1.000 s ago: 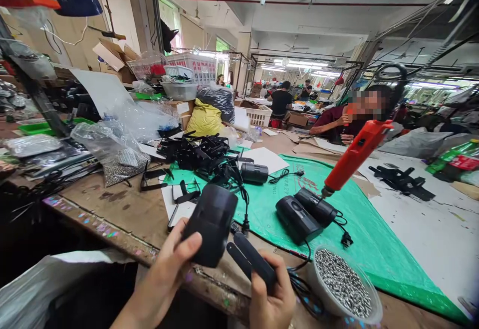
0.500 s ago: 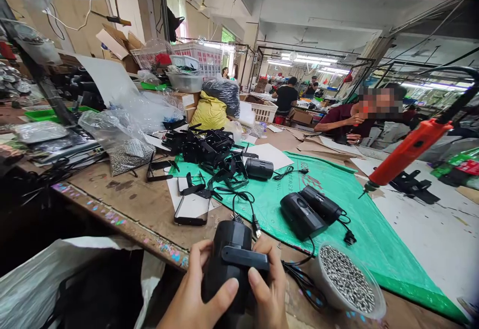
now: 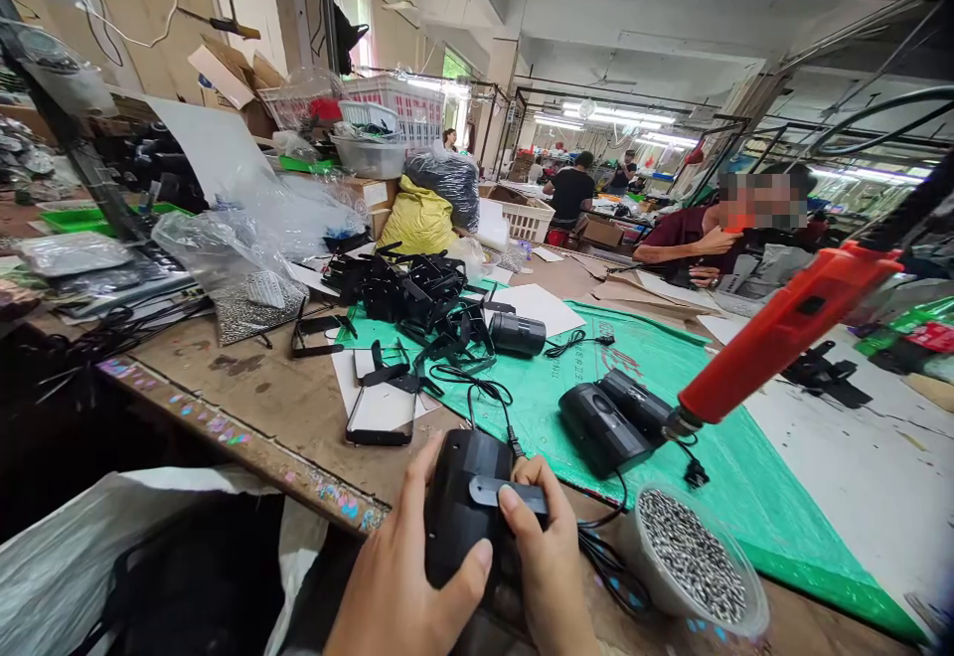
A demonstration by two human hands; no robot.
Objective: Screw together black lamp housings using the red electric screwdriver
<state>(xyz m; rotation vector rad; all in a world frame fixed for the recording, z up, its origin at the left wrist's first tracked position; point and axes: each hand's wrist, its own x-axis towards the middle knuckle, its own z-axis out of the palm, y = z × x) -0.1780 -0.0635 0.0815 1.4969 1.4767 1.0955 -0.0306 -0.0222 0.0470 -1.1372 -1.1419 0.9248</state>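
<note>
Near the front edge of the bench, my left hand (image 3: pixel 409 576) wraps round the left side of a black plastic device housing (image 3: pixel 453 487) with a power cord. My right hand (image 3: pixel 552 547) grips its right side, thumb pressed on a flat black bracket arm (image 3: pixel 486 490) lying across the housing. The bracket's far parts are hidden. To the right hangs a red electric screwdriver (image 3: pixel 790 328), its tip in front of two similar black housings (image 3: pixel 600 427). A clear plastic tub (image 3: pixel 642 581) of small metal screws (image 3: pixel 690 552) stands right of my right hand.
Black brackets (image 3: pixel 406 288) lie piled on a green plastic sheet (image 3: pixel 745 497). Another housing (image 3: pixel 517 334) rests beside them. A clear bag of small metal parts (image 3: pixel 257 308) sits further left. Across the bench a co-worker (image 3: pixel 690 239) sits. A white sack (image 3: pixel 149 497) hangs open at lower left.
The electric screwdriver has swung left and nearer, its tip now by the two housings. My hands have shifted slightly right and turned the housing, still holding it and the bracket.
</note>
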